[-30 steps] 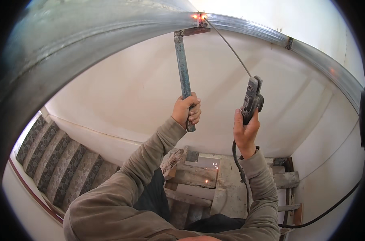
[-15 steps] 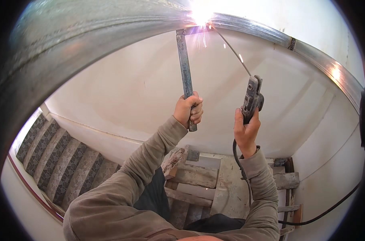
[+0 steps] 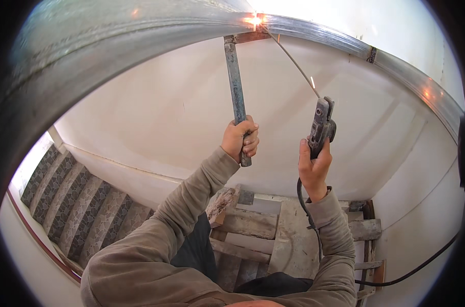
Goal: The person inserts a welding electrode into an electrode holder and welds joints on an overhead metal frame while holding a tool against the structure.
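Observation:
My left hand [image 3: 241, 139] is wrapped round the grey tubular handle of a hammer [image 3: 236, 84], held upright. The hammer's brownish head rests against or just under the metal beam [image 3: 324, 35] overhead. My right hand [image 3: 314, 166] grips a dark welding electrode holder [image 3: 320, 123]. From its jaws a thin welding rod [image 3: 294, 62] slants up and left. The rod's tip meets the beam at a small glowing orange spot [image 3: 255, 20], right above the hammer head. A few sparks fly near the rod.
Below me are rough wooden planks [image 3: 250, 223] and a pale board [image 3: 294, 243]. A tiled staircase [image 3: 84, 204] descends at the left beside a dark red rail [image 3: 43, 240]. A black cable [image 3: 411, 279] runs along the right. A pale wall [image 3: 166, 123] stands ahead.
The bright white arc with its purple glare has dimmed to a small orange glow. Both hands keep nearly the same place, the hammer and electrode holder too.

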A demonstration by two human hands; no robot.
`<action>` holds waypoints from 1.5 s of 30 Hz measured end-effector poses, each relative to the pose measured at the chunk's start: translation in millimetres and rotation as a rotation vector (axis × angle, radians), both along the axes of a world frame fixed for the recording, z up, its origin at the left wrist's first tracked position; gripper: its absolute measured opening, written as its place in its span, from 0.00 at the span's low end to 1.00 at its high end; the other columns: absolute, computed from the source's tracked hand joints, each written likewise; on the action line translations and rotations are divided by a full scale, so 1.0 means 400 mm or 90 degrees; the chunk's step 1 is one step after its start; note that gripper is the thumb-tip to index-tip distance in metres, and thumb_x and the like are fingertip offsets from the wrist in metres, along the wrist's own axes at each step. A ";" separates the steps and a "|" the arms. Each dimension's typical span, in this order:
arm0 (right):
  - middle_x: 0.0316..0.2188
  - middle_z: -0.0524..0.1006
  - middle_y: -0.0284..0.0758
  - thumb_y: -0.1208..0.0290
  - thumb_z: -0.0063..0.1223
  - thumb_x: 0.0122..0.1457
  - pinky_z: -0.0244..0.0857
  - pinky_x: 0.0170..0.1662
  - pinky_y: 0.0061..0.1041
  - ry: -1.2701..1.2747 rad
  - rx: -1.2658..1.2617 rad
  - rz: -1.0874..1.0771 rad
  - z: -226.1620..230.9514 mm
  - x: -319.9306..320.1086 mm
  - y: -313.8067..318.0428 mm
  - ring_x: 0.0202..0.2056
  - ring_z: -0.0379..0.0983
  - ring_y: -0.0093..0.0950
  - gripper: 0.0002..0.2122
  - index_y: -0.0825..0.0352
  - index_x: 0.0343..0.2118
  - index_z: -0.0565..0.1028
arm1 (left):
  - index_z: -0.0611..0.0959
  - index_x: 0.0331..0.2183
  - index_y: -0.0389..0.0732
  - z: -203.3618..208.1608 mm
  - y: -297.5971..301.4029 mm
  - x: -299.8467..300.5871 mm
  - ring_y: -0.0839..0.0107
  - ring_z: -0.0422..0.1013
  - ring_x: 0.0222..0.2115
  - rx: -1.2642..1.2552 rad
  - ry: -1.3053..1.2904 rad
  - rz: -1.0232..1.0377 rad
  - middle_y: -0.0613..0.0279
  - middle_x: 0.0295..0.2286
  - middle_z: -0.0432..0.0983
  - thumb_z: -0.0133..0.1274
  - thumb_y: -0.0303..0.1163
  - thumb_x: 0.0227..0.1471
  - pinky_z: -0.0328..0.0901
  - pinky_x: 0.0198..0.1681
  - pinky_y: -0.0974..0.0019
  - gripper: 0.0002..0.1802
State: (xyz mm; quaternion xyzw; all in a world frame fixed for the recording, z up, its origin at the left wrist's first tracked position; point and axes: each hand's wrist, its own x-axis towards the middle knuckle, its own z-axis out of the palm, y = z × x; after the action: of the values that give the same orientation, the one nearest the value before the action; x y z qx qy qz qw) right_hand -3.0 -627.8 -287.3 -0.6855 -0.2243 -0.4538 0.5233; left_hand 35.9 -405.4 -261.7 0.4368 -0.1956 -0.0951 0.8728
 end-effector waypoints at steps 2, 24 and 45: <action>0.25 0.74 0.29 0.74 0.55 0.64 0.63 0.28 0.18 -0.020 0.008 0.009 0.007 -0.002 0.006 0.24 0.67 0.15 0.09 0.74 0.42 0.71 | 0.65 0.21 0.49 0.000 0.001 0.001 0.78 0.52 0.07 0.004 0.001 -0.001 0.72 0.11 0.55 0.47 0.30 0.58 0.51 0.09 0.69 0.14; 0.18 0.69 0.25 0.75 0.50 0.65 0.55 0.17 0.17 -0.022 0.059 0.065 0.021 0.013 -0.005 0.15 0.61 0.13 0.05 0.68 0.40 0.68 | 0.65 0.20 0.47 0.005 -0.002 -0.007 0.76 0.52 0.07 -0.019 0.018 -0.008 0.70 0.11 0.55 0.49 0.28 0.56 0.52 0.09 0.67 0.15; 0.20 0.70 0.26 0.73 0.52 0.65 0.56 0.18 0.17 -0.018 0.007 0.024 0.014 0.023 -0.011 0.16 0.63 0.13 0.07 0.69 0.40 0.69 | 0.65 0.22 0.50 0.012 -0.011 -0.014 0.79 0.51 0.07 0.004 0.005 0.010 0.73 0.12 0.55 0.48 0.27 0.56 0.49 0.09 0.70 0.13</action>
State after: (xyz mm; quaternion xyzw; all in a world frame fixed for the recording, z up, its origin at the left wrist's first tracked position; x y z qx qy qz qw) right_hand 6.3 -632.0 -281.6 -0.6719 -0.2424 -0.4545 0.5322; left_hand 30.5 -409.6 -256.8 0.4408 -0.1889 -0.0908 0.8728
